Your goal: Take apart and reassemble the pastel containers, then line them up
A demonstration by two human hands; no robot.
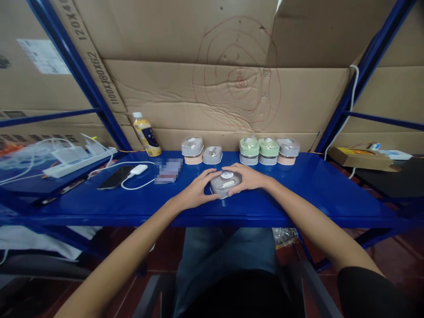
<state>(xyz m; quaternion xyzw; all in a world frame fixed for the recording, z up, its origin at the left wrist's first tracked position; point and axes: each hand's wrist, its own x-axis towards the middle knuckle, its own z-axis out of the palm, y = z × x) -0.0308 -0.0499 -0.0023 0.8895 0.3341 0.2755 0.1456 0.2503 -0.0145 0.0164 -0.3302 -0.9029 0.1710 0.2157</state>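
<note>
Near the front of the blue table, a grey lidded lunch box (222, 185) with a round white sticker and a light latch on top sits between my hands. My left hand (198, 190) curves around its left side, thumb low at the front edge. From the right, my right hand (249, 177) wraps around the opposite side, its fingers behind the lid and its thumb at the front. Behind it stand a grey-over-peach stack of boxes (192, 151) and a single grey box (212, 155). Further right are two green-topped stacks (249, 151) and another grey-over-peach stack (288, 151).
A yellow drink bottle (146, 134) stands at the back left. A black phone (116, 177), a white charger with cable (138, 169) and a blurred-out item (168, 171) lie on the left. Blue shelf posts (361, 75) flank the table; cardboard (165, 84) backs it.
</note>
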